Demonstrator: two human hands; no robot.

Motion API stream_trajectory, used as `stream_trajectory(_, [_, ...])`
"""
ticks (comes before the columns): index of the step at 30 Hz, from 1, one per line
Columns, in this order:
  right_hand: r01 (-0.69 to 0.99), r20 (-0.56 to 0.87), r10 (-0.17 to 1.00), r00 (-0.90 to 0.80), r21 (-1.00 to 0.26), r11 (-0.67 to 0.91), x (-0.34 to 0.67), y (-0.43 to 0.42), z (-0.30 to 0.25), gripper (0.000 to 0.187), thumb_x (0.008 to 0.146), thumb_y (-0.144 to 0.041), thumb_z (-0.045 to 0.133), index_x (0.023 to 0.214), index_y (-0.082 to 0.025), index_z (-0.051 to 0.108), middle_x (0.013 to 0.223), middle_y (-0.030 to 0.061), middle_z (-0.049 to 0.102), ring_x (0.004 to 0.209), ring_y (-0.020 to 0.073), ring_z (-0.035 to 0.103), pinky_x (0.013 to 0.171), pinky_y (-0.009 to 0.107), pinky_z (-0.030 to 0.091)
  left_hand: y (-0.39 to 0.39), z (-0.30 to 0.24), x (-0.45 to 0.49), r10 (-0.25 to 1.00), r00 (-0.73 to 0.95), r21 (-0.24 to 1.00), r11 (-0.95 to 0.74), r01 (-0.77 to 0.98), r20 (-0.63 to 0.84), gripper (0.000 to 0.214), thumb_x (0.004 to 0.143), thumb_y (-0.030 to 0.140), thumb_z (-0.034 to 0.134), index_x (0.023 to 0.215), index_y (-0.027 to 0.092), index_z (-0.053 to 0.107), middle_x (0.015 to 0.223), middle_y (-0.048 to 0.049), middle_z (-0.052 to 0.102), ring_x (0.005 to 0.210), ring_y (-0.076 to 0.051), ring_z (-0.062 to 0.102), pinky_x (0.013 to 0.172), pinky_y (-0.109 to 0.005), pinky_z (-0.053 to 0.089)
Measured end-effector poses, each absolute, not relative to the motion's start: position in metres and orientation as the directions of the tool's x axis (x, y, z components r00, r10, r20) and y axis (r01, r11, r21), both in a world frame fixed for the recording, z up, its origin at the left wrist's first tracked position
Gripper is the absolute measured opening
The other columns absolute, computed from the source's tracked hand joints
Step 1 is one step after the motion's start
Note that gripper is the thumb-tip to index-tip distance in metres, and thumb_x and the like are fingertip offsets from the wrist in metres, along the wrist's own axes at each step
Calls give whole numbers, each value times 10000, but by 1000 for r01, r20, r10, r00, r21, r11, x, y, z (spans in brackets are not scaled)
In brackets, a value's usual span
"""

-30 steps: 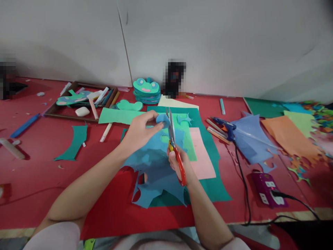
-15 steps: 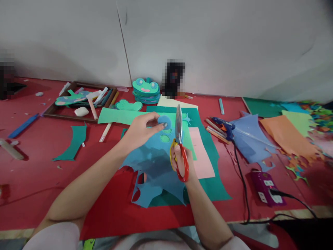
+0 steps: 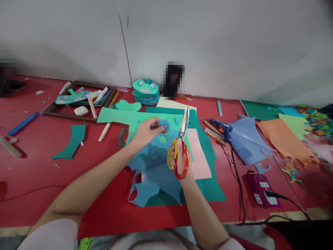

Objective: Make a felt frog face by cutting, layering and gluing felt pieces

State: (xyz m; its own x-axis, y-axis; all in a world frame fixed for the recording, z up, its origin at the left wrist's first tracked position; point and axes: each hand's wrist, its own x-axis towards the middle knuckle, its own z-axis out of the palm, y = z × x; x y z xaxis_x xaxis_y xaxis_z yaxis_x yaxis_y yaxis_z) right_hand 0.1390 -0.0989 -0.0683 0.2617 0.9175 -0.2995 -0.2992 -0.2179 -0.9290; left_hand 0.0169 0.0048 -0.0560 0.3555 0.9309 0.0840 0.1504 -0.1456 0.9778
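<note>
Between thumb and fingers, my left hand (image 3: 148, 132) pinches a small blue foam circle (image 3: 164, 123). My right hand (image 3: 182, 161) grips scissors (image 3: 183, 126) by their red and yellow handles, with the blades pointing up and away from me. The blades stand just right of the circle and apart from it. Below both hands lies a blue foam sheet (image 3: 151, 165) with ragged edges and cut-out holes. It rests on green and teal sheets (image 3: 208, 163), with a pink sheet (image 3: 200, 152) to the right.
A stack of green frog faces (image 3: 145, 91) stands by the wall. Left of it is a wooden tray (image 3: 49, 113) with markers. On the right are a blue glue gun (image 3: 221, 125), a purple power strip (image 3: 261, 187) with a black cable, and orange foam (image 3: 286, 142).
The scissors have tilted to the right, and their blades now look slightly parted. A small blue scrap near the blades has shifted left. My left hand still holds the circle.
</note>
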Motion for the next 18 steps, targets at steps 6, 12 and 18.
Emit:
stream_trajectory(6, [-14, -250, 914, 320, -966, -259, 167, -101, -63, 353, 765, -557, 608, 784, -222, 499, 487, -83, 384, 382, 86, 369, 377, 227, 313, 4, -75, 20, 912, 273, 922, -355, 151, 307, 165, 805, 283, 626, 930, 179, 599, 884, -38, 674, 823, -151, 666, 766, -306, 541])
stream_trajectory(12, [800, 147, 945, 293, -578, -159, 221, -94, -71, 263, 749, -346, 619, 933, -158, 621, 909, 104, 602, 805, 234, 576, 720, 358, 457, -4, -87, 12, 700, 306, 565, -706, 426, 645, 72, 864, 212, 587, 885, 233, 653, 1076, -51, 657, 1054, -181, 598, 963, -403, 459])
stream_trajectory(18, [896, 33, 999, -43, -441, 53, 254, -74, -68, 197, 814, -327, 582, 880, -167, 677, 911, 113, 653, 836, 234, 617, 783, 352, 455, -7, -100, 14, 509, 479, 302, -843, 445, 715, 191, 895, 147, 507, 900, 264, 658, 1132, -29, 661, 1101, -180, 598, 1068, -477, 372])
